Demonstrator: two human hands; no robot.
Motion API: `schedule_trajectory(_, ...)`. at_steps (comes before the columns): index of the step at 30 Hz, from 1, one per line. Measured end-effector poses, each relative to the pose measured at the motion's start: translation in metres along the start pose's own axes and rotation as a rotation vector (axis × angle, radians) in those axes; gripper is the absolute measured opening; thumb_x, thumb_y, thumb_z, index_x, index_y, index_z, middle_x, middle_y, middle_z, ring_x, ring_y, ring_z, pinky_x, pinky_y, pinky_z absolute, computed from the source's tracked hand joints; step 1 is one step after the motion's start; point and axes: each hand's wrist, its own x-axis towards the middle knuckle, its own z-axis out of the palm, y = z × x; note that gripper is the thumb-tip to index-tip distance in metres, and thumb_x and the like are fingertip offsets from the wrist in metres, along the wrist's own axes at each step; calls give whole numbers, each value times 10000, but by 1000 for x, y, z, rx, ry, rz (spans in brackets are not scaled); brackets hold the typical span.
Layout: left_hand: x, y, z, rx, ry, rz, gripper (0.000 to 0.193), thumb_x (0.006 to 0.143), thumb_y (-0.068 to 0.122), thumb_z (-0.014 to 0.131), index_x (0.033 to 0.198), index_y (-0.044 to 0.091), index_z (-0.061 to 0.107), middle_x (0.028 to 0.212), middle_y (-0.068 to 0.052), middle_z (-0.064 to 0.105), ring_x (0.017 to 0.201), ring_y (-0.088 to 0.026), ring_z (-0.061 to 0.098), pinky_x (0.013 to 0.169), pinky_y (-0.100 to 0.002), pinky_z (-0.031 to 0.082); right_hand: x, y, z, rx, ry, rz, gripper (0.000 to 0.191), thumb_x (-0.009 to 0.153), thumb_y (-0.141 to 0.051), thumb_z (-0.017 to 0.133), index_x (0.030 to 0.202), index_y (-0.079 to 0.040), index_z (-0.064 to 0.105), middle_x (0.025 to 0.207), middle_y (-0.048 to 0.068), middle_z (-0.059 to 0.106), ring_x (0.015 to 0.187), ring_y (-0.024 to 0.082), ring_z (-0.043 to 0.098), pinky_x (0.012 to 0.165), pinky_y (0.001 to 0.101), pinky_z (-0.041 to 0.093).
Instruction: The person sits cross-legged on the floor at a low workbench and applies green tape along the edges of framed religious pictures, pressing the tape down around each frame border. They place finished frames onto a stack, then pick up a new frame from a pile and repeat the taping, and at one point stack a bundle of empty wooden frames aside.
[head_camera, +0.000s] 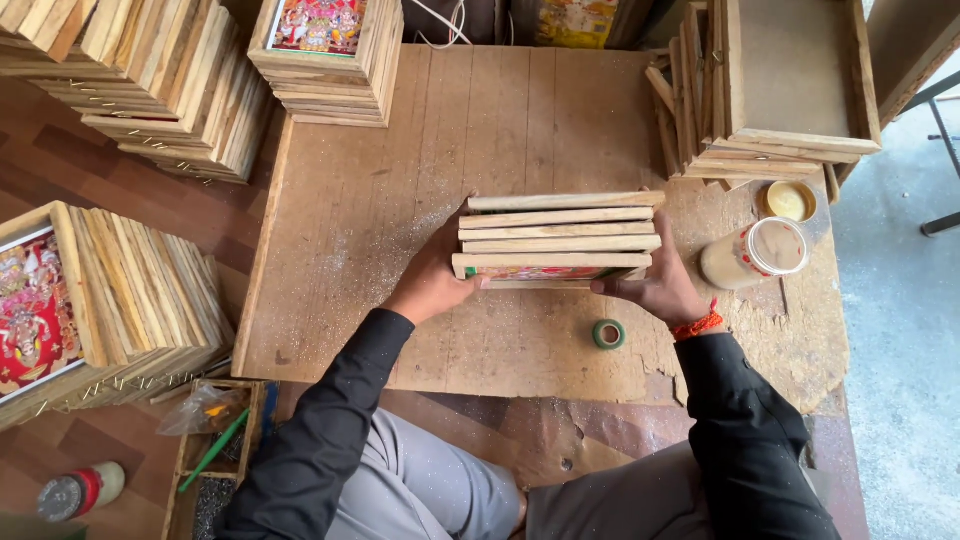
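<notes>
Pale wooden frames (558, 232) (nearest print perhaps red-green), green tape roll (608, 334), orange-red wrist thread (699, 324), black sleeves (330, 430).

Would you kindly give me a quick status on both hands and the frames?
Left hand, right hand grip stack of wooden frames on wooden board. Green tape roll nearby, not blocking.

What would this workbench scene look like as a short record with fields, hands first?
left hand: grips left end of stack of wooden frames
right hand: grips right end of same stack
stack: standing on edge on wooden board
nearby: green tape roll, lying jar, open tin
surroundings: frame piles at left and behind
</notes>
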Motion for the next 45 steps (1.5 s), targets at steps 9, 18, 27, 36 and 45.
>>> schedule_trajectory(9, -6, 14, 0, -48, 52, 11, 1131, 790, 128, 848, 1646, 197, 110, 1635, -164, 393, 1378, -364, 541, 1044, -401, 544, 5, -1, -3, 171, -13, 1, 1383, 610, -74, 935, 1686, -99, 67, 1552, 122, 469, 1441, 259, 469, 1192, 424, 406)
schedule_trajectory(18, -10, -3, 9, 31, 32, -21, 1122, 837, 202, 857, 1677, 192, 113, 1525, -89, 531, 1333, -327, 601, 1056, -405, 550, 2, -9, -14, 295, -40, -80, 1319, 613, -171, 955, 1690, -57, 202, 1636, 125, 409, 1536, 291, 395, 1287, 454, 343)
schedule_trajectory(27, -12, -10, 10, 306, 119, 122, 1096, 693, 216, 944, 1553, 130, 271, 1649, -240, 241, 1312, -447, 487, 1108, -486, 464, 10, 9, -14, -167, -186, -5, 1218, 643, -164, 965, 1614, -79, 234, 1597, 172, 427, 1527, 322, 361, 1259, 463, 293)
schedule_trajectory(36, -6, -19, 6, 121, -99, -98, 1064, 685, 106, 895, 1528, -43, 264, 1405, -261, 568, 1206, -392, 628, 1029, -442, 551, 10, -5, -8, -838, -70, -431, 976, 586, -171, 950, 1427, -5, 484, 1486, 279, 425, 1409, 448, 413, 1180, 459, 377)
schedule_trajectory(45, -15, -14, 44, 84, 254, -164, 909, 704, -6, 823, 1477, -48, 346, 1339, -245, 534, 1198, -403, 584, 1001, -440, 552, 13, 17, -10, -595, -133, -372, 583, 711, -81, 873, 1252, -59, 658, 1280, 159, 647, 1195, 350, 627, 972, 422, 538)
